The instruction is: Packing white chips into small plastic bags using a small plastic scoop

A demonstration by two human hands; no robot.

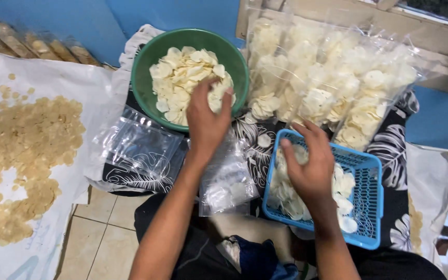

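My left hand (206, 120) reaches into a green bowl (146, 67) of pale white chips (182, 72), its fingers curled down onto the chips at the bowl's near side. My right hand (309, 166) rests inside a blue plastic basket (372, 207) that holds more white chips (344, 194), fingers bent over them. Whether either hand grips chips is hidden by the fingers. A small clear plastic bag (227, 179) with a few chips in it lies between the two arms, on a black leaf-patterned cloth (390, 150).
Several filled clear bags of chips (333, 78) lie at the back right. Empty clear bags (138, 142) sit left of my left arm. A white sheet (53, 78) at the left carries a spread of tan chips (27, 150). Tiled floor (99, 228) shows below.
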